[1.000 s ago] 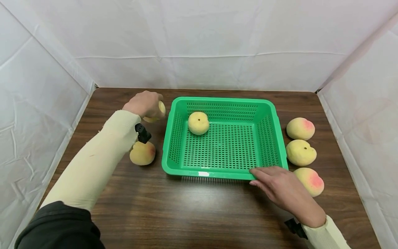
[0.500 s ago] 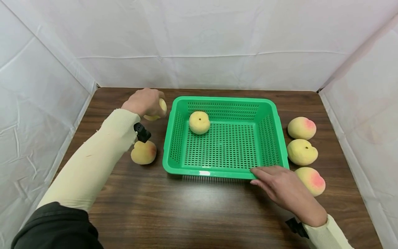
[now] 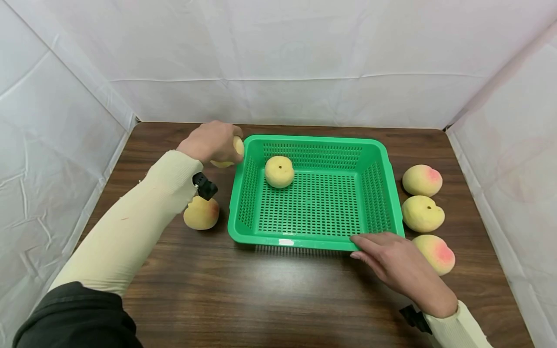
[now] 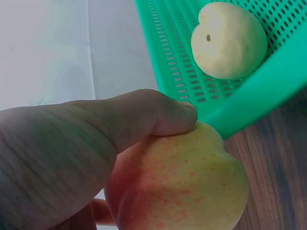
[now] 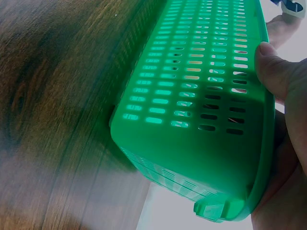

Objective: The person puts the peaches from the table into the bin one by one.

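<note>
Peach (image 3: 228, 153) gripped in the left hand (image 3: 212, 141), fingers and thumb curled round it, held above the table (image 3: 270, 299) just beside the far left corner of the green basket (image 3: 377, 147); seen from the left wrist, thumb across the top of the fruit, yellow skin flushed with red specks, basket rim close beside it though contact unclear; second peach (image 3: 279, 171) lying inside the basket near its far left corner, stem pit facing up. Right hand (image 3: 393, 263) at the near right corner of the basket, thumb on the rim and palm against the outside wall, grasping that corner; from the right wrist, thumb pressed on the green edge, slotted wall filling the view. Another peach (image 3: 200, 213) resting on the table left of the basket, partly hidden by the cream sleeve (image 3: 130, 227) of the left arm. Three peaches lined up on the table right of the basket: far one (image 3: 421, 180) with a pink blush, middle one (image 3: 422, 213) with its stem pit showing, near one (image 3: 436, 253) just beside the right hand. White sheeting (image 3: 287, 58) on the far, left and right sides.
</note>
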